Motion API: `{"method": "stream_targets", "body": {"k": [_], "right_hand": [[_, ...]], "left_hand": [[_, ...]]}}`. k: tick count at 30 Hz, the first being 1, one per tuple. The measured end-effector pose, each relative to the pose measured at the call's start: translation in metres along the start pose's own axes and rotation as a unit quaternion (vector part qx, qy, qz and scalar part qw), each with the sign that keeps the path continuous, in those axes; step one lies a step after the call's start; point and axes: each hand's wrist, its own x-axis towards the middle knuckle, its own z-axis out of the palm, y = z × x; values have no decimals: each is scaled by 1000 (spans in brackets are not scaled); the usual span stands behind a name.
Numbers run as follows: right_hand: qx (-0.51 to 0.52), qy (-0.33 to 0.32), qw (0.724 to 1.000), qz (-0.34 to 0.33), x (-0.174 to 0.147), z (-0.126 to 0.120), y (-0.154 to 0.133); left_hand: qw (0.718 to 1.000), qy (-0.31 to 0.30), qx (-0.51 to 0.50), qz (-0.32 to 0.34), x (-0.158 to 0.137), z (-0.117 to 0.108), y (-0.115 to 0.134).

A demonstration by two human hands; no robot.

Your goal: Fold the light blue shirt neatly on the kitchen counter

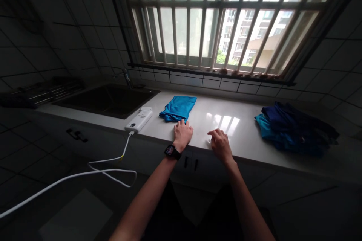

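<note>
A bright blue piece of fabric [179, 108], folded into a flat, roughly rectangular bundle, lies on the white countertop [206, 116]. My left hand [183, 134], with a black watch on its wrist, rests at the near edge of this bundle. Its fingers are stretched out, and the fingertips touch or nearly touch the cloth. To the right, my right hand [220, 144] is over the front part of the counter. Its fingers are loosely bent and somewhat apart, with nothing seen in them. Farther right lies a loose heap of dark blue and bright blue cloth [294, 128], apart from both hands.
A white power bank [139, 119] with a white cable [113, 159] lies left of the folded fabric, the cable hanging over the counter's front edge. Behind it is a dark sink [107, 99] with a faucet [127, 78]. A barred window [188, 34] rises behind the counter.
</note>
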Motion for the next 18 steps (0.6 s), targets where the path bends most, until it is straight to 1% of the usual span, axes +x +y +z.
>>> {"method": "stream_targets", "body": {"k": [2,3,5,6,8,10,11,12,13,14,15,17,18], "right_hand": [[50,37,998,4,4,-9,6],[70,63,996,9,7,-19,11],[76,120,989,33,17,-51,28],[55,144,986,59,24,-73,41],[-26,174,976,131,38,-122,71],[-137,194,949,207,49,-169,106],[-195,205,927,248,53,-188,124],[-242,204,901,297,55,-204,141],[-275,186,873,357,55,-216,157],[-296,139,854,404,54,-224,172],[-312,88,842,431,52,-228,186],[-341,15,836,429,47,-231,207],[-356,-1,839,413,46,-231,214]], "left_hand": [[1000,6,-6,-7,-1,1,0],[1000,8,-10,-9,-1,1,0],[1000,14,-16,-10,-1,2,0],[1000,17,-20,-9,-1,3,0],[999,23,-25,-7,-1,4,-1],[999,28,-30,-5,0,7,-1],[999,30,-32,-5,0,8,-1],[999,31,-34,-6,0,9,-1],[999,33,-36,-9,1,10,0],[999,34,-37,-12,1,11,0],[999,35,-39,-14,1,12,0],[998,37,-42,-16,2,12,0],[998,37,-44,-14,2,12,0]]}}
